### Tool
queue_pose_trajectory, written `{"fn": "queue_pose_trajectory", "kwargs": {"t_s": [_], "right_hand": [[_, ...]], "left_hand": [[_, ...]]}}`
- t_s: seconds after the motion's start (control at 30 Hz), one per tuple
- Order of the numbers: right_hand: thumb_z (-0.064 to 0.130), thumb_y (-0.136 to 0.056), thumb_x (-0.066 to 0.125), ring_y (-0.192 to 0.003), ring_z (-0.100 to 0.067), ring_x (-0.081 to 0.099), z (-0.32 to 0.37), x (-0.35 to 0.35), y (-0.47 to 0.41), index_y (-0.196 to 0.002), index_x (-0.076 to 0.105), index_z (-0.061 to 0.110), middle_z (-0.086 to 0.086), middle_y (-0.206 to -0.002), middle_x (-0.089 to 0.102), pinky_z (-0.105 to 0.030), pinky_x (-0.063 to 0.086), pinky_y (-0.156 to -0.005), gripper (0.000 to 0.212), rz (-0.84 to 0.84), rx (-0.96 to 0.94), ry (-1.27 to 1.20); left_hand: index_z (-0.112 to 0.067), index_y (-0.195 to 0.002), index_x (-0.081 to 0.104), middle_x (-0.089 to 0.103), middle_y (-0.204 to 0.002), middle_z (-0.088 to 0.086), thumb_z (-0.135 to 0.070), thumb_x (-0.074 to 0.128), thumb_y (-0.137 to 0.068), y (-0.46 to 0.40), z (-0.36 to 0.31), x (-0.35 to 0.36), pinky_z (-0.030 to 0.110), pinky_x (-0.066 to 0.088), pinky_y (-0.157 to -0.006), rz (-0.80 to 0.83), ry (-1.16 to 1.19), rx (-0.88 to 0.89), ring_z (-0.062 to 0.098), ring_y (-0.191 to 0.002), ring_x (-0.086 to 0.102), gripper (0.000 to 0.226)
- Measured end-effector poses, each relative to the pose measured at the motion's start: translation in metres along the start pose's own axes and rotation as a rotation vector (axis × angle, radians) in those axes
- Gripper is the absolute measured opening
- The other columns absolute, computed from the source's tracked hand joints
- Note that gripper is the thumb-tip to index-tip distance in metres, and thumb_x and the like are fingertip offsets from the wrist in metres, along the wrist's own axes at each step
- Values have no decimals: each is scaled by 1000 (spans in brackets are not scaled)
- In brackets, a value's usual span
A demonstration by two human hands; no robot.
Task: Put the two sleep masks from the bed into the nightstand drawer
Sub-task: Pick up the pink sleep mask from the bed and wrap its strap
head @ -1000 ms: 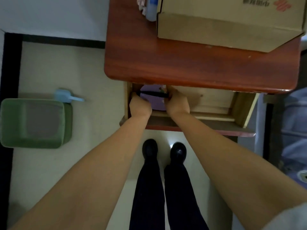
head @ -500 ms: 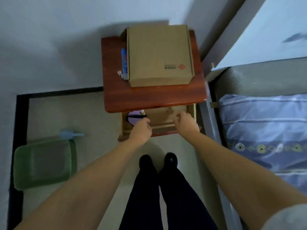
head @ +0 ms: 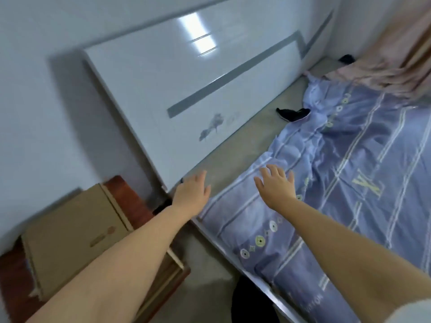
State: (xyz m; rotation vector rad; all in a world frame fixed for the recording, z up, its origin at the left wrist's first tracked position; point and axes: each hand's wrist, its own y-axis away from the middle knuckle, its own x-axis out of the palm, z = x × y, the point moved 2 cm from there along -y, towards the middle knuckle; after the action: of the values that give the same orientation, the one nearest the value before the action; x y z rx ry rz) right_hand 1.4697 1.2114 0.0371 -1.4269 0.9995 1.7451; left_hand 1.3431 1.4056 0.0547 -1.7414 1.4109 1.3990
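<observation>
- Head view: the left hand (head: pixel 190 194) and the right hand (head: pixel 277 185) are both stretched forward, palms down, fingers spread, holding nothing, and set well apart from each other.
- Left hand: over the bare grey strip of mattress (head: pixel 235 148) just beside the glossy white headboard (head: pixel 186 89).
- Right hand: above the crumpled edge of the lilac striped quilt (head: pixel 349 171).
- Black sleep mask (head: pixel 292 113): lies on the mattress strip at 1 o'clock from the right hand, well apart from it, touching the quilt's edge.
- Red-brown wooden nightstand (head: pixel 126 201): at 8 o'clock from the left hand, carrying a brown cardboard box (head: pixel 70 236); its pale wooden drawer (head: pixel 168 269) stands open beneath the left forearm, contents hidden.
- A pink fabric (head: pixel 384 73) lies at 1 o'clock, at the far corner of the bed.
</observation>
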Motion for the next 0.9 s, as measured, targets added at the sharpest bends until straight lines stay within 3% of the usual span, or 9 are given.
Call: {"fn": "queue_pose_trajectory", "kwargs": {"t_s": [0.27,0.57,0.73,0.8,0.9], "right_hand": [[39,-97,24,-140,-26,19,-163,-6,-104,-136,34,18,-8,-148,32,-58,7,-112,46,58,150,-36],[38,-97,23,-142,-26,14,-260,80,-238,-139,28,19,-9,-151,26,-58,7,-113,46,164,245,-118],[43,-96,22,-144,-21,3,-296,173,-304,-143,19,31,-3,-155,16,-68,-4,-107,48,223,356,-220],[47,-95,18,-145,-19,-3,-300,204,-305,-144,13,39,0,-158,10,-68,-10,-105,50,126,352,-196],[46,-92,20,-144,-22,9,-303,218,-302,-142,20,39,-2,-155,24,-63,-11,-109,51,-46,353,-190]], "left_hand": [[-8,-142,26,47,-136,23,-30,39,-96,-160,-147,46,44,41,-98,89,-14,131,36,-120,47,53],[-6,-137,33,47,-130,26,-24,46,-92,-323,-214,150,50,41,-97,251,7,262,41,-118,47,50],[-8,-139,30,40,-138,21,-22,46,-91,-442,-242,214,50,41,-94,200,-50,347,40,-120,44,52],[-8,-142,24,31,-146,18,-19,46,-91,-487,-253,235,48,35,-101,132,-46,359,36,-130,36,57],[-8,-146,12,14,-156,15,-19,48,-91,-547,-275,257,42,24,-115,-13,-6,372,29,-143,17,67]]}}
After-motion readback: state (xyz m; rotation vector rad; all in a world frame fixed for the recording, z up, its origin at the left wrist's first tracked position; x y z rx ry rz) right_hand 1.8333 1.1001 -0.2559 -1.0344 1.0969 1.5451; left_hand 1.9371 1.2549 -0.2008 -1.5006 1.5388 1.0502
